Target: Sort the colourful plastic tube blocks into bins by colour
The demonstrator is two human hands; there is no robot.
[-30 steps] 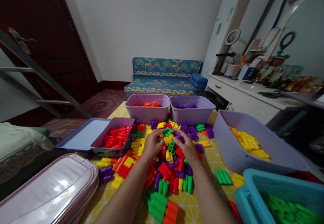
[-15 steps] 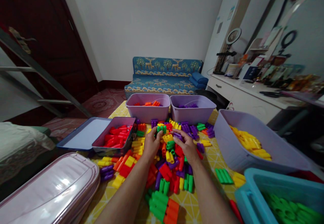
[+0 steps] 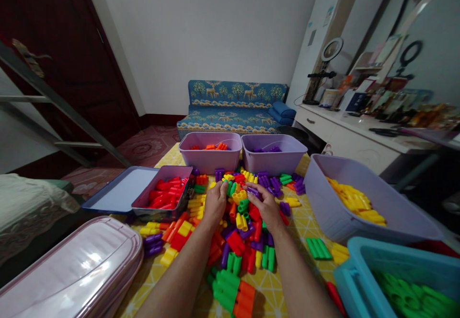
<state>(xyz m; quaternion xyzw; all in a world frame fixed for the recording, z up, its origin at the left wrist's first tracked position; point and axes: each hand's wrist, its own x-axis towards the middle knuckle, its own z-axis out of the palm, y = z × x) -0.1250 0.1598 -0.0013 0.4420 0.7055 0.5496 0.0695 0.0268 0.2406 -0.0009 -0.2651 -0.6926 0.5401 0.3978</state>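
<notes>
My left hand (image 3: 214, 204) is closed at the far side of a mixed heap of plastic tube-shaped building blocks. A green building block (image 3: 231, 187) shows at its thumb and fingertips. To its right, my right hand (image 3: 266, 206) has its fingers curled round a purple building block (image 3: 253, 192). Between the hands lie a yellow block (image 3: 239, 196) and a green block (image 3: 243, 206). Red, orange and purple blocks spread below them. Nearer to me, a joined green piece (image 3: 225, 290) sits against an orange block (image 3: 245, 300). My fingers partly cover both held blocks.
Lilac bins with orange (image 3: 210, 160) and purple (image 3: 275, 161) blocks stand behind the heap. At left is a tin (image 3: 158, 213) of red blocks and a pink lid (image 3: 72, 270). At right are a lilac bin (image 3: 323, 198) of yellow blocks and a blue bin (image 3: 362, 270) of green ones.
The green block at my left fingertips has turned and dropped slightly, and my left fingers have drawn closer together. My right hand has barely moved, still at the purple block.
</notes>
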